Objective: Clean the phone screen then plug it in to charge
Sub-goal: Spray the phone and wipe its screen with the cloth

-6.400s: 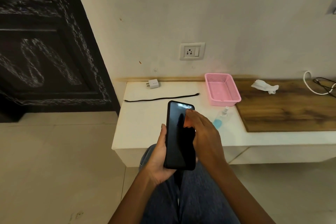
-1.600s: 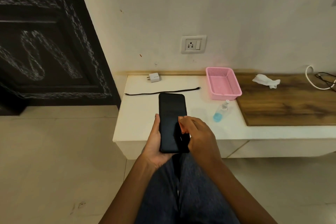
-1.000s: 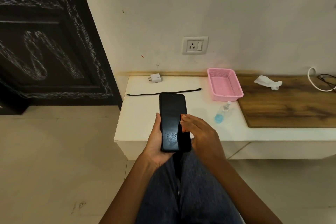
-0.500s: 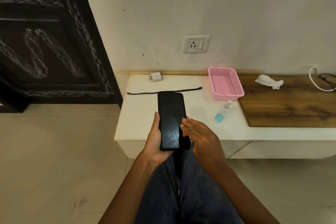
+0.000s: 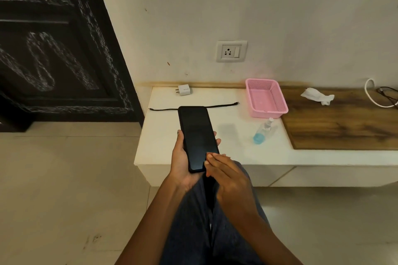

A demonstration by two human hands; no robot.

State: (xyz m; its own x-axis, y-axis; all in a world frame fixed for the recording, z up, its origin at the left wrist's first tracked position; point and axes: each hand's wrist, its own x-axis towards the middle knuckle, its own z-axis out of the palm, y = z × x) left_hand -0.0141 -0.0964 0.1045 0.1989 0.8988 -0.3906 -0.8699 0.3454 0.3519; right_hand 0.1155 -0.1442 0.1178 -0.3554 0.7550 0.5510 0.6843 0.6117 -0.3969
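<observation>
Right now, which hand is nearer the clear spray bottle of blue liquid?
Right. The right hand is below-left of the spray bottle; the left hand, beyond the black phone, is farther left.

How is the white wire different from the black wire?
The black wire lies almost straight on the white table, just behind the phone; the white wire curves in a loop over on the wooden board. The black wire looks thinner, the white wire thicker. Neither is plugged into the wall socket.
</observation>
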